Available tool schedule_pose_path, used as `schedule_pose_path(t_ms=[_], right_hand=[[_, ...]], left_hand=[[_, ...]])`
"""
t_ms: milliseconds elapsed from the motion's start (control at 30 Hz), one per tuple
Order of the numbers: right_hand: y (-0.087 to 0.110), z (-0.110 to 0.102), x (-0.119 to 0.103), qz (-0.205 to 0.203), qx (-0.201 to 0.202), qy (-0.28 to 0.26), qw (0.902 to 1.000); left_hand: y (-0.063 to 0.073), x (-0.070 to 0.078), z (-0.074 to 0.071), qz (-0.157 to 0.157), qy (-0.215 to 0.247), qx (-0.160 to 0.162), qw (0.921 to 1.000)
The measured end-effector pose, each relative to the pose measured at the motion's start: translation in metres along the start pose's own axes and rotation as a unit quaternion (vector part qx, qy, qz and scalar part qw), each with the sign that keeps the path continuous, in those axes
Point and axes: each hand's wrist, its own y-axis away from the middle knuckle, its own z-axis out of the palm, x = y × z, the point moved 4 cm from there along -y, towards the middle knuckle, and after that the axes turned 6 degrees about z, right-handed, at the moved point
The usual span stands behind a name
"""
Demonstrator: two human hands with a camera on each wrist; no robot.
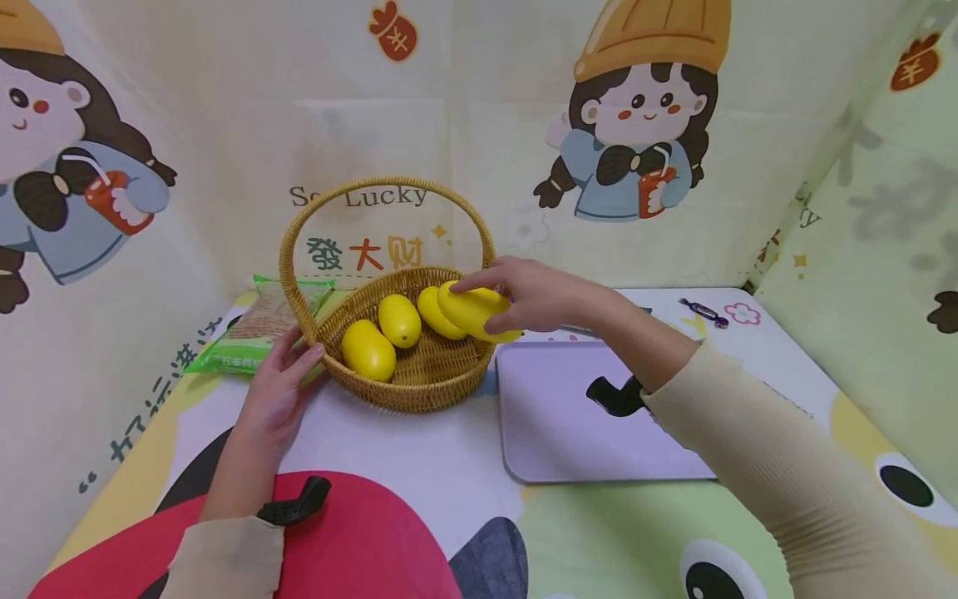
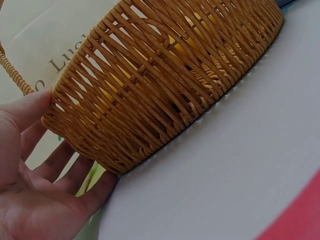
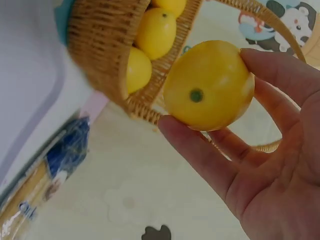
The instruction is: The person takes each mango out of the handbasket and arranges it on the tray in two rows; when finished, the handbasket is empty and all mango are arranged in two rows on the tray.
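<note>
A round wicker basket with a tall hoop handle stands on the table. Inside lie several smooth yellow oval fruits. My left hand holds the basket's left side, thumb at the rim near the handle's foot and fingers against the outer wall. Over the basket's right rim, my right hand grips another yellow oval fruit between thumb and fingers. Its end with a small green spot faces the right wrist camera. In the head view this fruit partly overlaps one lying in the basket.
A lavender tray lies right of the basket, partly beneath my right forearm in the head view. A green-and-clear packet is behind my left hand. A purple-wrapped candy lies at the back right. A clear-wrapped item lies beside the tray.
</note>
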Motion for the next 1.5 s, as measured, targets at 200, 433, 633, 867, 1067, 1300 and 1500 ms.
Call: schedule_pose_path(t_ms=[200,433,633,867,1067,1300,1500], right_hand=[[0.017,-0.006,0.020,0.005,0.033,0.028,0.9991],[0.028,-0.003,0.035,0.009,0.052,0.030,0.9982],[0.038,0.003,0.050,0.033,0.061,0.008,0.9976],[0.040,0.013,0.065,0.066,0.066,-0.002,0.9956],[0.037,0.027,0.075,0.083,0.062,0.015,0.9945],[0.031,0.044,0.086,0.084,0.045,0.018,0.9953],[0.026,0.059,0.094,0.071,0.030,0.022,0.9968]], left_hand=[[-0.001,0.004,0.002,0.004,-0.008,0.000,1.0000],[0.000,0.002,0.000,0.002,0.001,0.002,1.0000],[0.002,-0.003,-0.001,-0.004,-0.006,0.000,1.0000],[0.002,-0.002,-0.001,0.000,-0.003,0.002,1.0000],[0.001,-0.002,0.000,0.004,-0.005,0.002,1.0000],[0.000,0.000,0.000,0.008,-0.007,0.002,0.9999],[0.001,-0.001,0.000,0.001,0.001,0.004,1.0000]])
